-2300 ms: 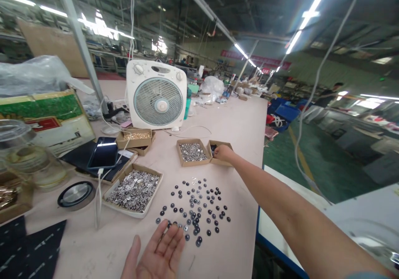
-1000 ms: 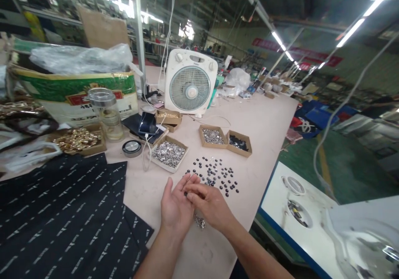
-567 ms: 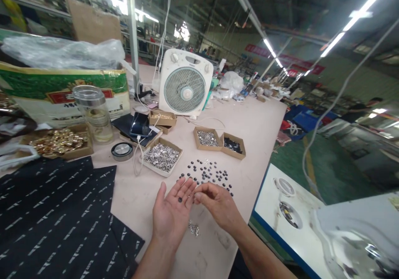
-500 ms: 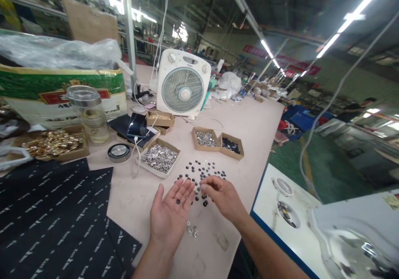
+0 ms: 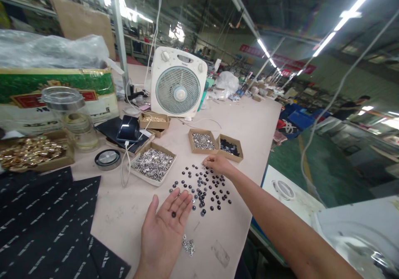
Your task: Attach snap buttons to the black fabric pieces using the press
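My left hand (image 5: 166,225) is turned palm up with its fingers stretched out. One small black snap button (image 5: 173,214) rests loose on that palm, near the base of the fingers. Farther off, my right hand (image 5: 217,164) has its fingertips pinched together at the back edge of the scattered black snap buttons (image 5: 204,193). Whatever lies between those fingertips is too small to make out. A small cluster of silver snap parts (image 5: 188,245) lies on the table just right of my left hand.
Cardboard boxes hold silver snap parts (image 5: 153,164), more silver pieces (image 5: 202,141) and black pieces (image 5: 229,146). A box fan (image 5: 179,83) stands behind them. To the left are a glass jar (image 5: 76,125), gold fittings (image 5: 33,152) and dark printed fabric (image 5: 46,225). A white machine (image 5: 352,229) stands at right.
My right hand has moved away from my left, reaching to the back of the scattered buttons. My left hand stays palm up with the black button, slightly lower and farther left in view.
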The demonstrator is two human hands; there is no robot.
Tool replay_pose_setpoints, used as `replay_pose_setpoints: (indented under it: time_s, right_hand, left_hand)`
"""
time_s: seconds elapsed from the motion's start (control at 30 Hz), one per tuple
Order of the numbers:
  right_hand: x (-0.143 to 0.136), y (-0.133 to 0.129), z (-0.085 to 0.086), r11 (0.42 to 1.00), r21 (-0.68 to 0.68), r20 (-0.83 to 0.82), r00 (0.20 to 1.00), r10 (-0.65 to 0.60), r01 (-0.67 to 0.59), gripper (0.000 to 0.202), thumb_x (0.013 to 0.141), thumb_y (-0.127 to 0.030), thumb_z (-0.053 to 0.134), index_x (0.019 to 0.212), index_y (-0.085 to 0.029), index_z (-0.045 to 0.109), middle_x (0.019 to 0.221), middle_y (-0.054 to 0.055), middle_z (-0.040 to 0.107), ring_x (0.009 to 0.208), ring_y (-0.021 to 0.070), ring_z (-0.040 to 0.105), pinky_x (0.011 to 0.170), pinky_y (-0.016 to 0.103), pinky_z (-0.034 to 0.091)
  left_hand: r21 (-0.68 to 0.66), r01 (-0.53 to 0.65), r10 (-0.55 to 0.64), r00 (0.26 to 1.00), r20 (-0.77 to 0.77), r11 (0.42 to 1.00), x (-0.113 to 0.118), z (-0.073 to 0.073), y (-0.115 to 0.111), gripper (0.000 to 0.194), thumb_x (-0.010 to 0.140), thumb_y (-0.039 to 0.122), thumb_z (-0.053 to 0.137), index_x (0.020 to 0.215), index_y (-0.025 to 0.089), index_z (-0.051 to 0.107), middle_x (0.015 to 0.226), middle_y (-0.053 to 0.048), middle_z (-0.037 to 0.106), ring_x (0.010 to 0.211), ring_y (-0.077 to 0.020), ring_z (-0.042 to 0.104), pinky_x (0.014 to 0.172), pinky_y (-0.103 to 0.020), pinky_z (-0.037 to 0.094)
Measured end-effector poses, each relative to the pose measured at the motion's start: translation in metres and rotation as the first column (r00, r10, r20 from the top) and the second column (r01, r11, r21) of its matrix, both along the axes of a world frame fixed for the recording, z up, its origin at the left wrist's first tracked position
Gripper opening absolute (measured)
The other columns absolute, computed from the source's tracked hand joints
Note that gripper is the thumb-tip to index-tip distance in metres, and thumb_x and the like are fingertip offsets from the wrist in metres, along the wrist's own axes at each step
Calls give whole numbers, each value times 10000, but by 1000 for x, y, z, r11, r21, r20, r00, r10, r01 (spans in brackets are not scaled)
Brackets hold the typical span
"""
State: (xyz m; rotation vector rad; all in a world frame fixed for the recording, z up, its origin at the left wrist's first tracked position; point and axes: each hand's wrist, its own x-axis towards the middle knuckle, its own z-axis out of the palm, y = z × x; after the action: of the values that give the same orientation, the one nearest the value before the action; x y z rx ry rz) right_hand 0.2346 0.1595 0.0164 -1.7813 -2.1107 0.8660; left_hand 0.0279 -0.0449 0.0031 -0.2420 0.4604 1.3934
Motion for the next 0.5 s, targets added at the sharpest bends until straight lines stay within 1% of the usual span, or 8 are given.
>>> replay_pose_setpoints:
  time_s: [0.13,0.27,0.37,0.5]
  right_hand:
    - [-1,5,-4,1000,-11,54,999,-5,5,157,781,-282,638,789,-153,727,719,14,697,646,134,593,602,222,427]
    - [-2,6,-3,1000,-2,113,994,6,-5,131,791,-260,643,790,-161,728,760,14,718,684,135,624,614,208,445]
    - [-4,4,-2,999,36,173,985,1,-8,115,797,-254,651,818,-165,721,802,17,729,719,136,643,633,202,455]
    - [-11,-4,5,991,128,314,949,-16,-25,120,803,-283,651,835,-189,718,829,26,731,734,163,643,629,229,438]
  left_hand:
    - [0,8,-8,1000,7,1000,1,-4,0,509,908,425,528,1223,31,597,1319,-263,548,1246,-359,519,1038,-480,465]
    - [-10,12,-12,1000,15,1000,2,-2,0,505,913,422,517,1224,32,598,1308,-261,558,1240,-360,524,1033,-481,469]
    - [-23,11,-11,1000,11,1000,2,0,-1,505,913,426,515,1216,31,601,1291,-261,569,1231,-358,533,1025,-476,477]
    - [-29,12,-12,1000,6,999,2,1,-1,498,910,423,517,1211,35,602,1277,-260,578,1224,-353,541,1016,-470,486]
